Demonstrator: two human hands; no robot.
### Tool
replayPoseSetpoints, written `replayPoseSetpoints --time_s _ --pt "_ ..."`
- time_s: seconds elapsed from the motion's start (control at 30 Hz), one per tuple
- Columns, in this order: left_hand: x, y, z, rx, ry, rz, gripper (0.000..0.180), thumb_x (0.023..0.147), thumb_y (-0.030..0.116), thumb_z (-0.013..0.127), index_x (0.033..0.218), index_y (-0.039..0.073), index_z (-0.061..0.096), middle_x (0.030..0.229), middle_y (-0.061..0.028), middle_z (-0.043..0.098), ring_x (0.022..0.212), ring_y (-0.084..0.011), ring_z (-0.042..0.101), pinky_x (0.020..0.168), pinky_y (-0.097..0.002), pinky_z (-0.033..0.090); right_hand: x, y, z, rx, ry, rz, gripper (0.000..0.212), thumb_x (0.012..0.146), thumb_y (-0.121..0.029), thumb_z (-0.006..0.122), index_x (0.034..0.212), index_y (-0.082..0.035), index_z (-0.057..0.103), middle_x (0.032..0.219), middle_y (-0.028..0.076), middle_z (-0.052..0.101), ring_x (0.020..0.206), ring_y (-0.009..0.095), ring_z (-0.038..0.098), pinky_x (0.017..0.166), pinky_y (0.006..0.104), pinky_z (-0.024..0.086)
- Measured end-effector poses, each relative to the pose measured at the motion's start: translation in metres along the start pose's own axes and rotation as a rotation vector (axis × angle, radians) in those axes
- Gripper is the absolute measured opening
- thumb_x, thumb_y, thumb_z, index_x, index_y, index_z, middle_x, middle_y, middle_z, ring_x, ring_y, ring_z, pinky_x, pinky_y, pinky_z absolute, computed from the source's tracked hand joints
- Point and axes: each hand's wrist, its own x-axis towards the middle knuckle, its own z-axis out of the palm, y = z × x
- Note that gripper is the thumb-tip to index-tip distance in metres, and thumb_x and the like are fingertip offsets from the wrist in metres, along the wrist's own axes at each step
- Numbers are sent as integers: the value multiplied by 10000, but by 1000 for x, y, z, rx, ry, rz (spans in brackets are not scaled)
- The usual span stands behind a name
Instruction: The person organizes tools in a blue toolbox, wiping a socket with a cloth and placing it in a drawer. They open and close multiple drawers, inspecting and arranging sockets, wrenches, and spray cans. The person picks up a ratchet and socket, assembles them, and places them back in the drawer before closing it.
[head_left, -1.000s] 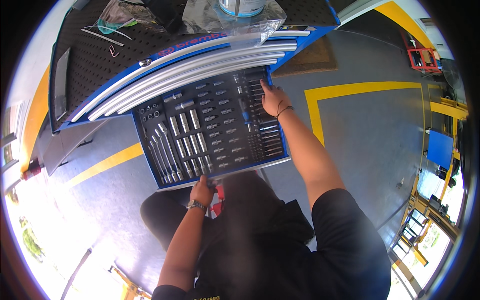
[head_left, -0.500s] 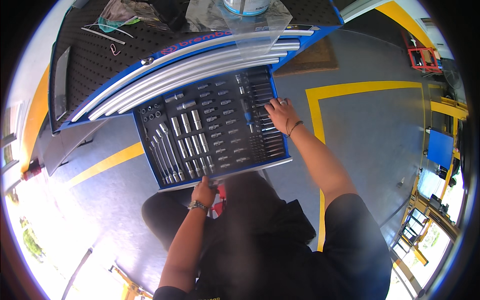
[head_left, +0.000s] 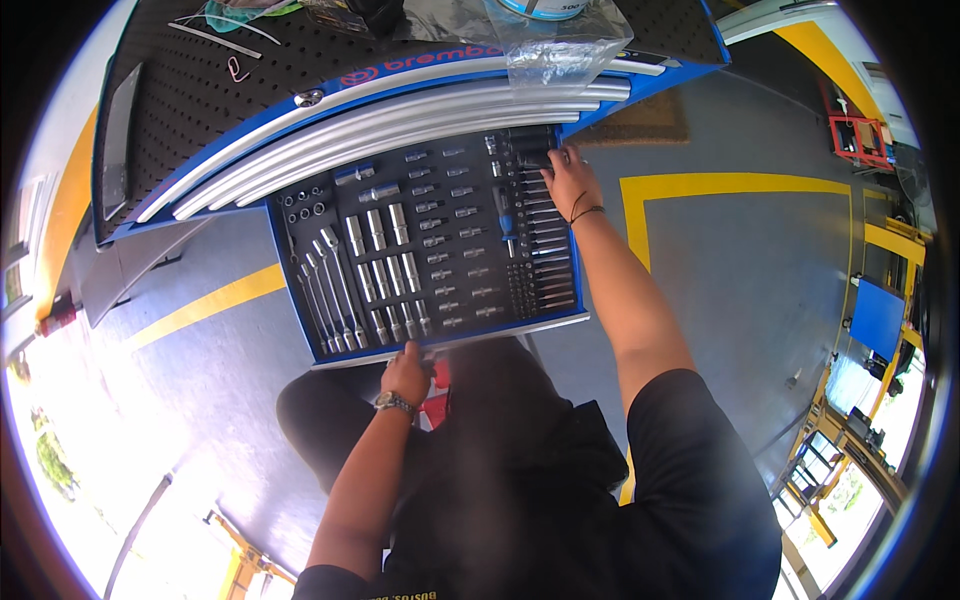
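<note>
An open blue tool drawer (head_left: 460, 337) spans the space in front of me, its dark foam insert full of tools. My left hand (head_left: 407, 375) is curled at the drawer's front edge, with fingertips against the rim. My right hand (head_left: 574, 182) is at the far right corner, fingertips drawn together over the end of the row of long bits (head_left: 545, 225); what they hold, if anything, is hidden. Beside that row lies a screwdriver (head_left: 507, 222) with a blue and black handle. Chrome sockets (head_left: 378, 230) and long slim wrenches (head_left: 343, 288) fill the left half.
Above the drawer stands the blue cabinet (head_left: 410, 68) with silver drawer handles. On its black perforated top lie a clear plastic bag (head_left: 570, 45), a can (head_left: 545, 8) and a pink clip (head_left: 237, 69). Yellow lines (head_left: 635, 230) mark the grey floor. Something red (head_left: 436, 405) shows beneath my legs.
My right hand has moved farther back along the bit row, and its fingers have drawn together. My left hand stays at the drawer's front edge. The view has shifted slightly.
</note>
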Motion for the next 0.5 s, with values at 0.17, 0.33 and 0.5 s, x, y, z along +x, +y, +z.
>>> replayPoseSetpoints --time_s 0.17,0.33,0.5 --pt "1 -1 0 -14 -12 -9 376 873 314 663 1126 82 508 1070 -246 655 1011 -436 638 850 -523 510 9 0 -4 113 -5 94 350 903 -259 677 1187 -83 571 1243 155 565 982 393 646 823 460 552" --pt "-1 6 -8 -20 -22 -23 361 882 319 651 1124 85 522 1076 -242 658 1022 -435 635 865 -520 503 13 -2 -6 42 -65 86 473 894 -283 688 1278 -80 499 1255 190 535 992 391 645 822 463 559" --pt "-3 9 -13 -36 -19 -9 358 885 334 650 1110 80 536 1066 -237 664 1024 -421 638 872 -508 501 -28 -8 2 252 250 63 546 869 -260 697 1311 -57 449 1261 199 504 1086 401 581 883 476 520"
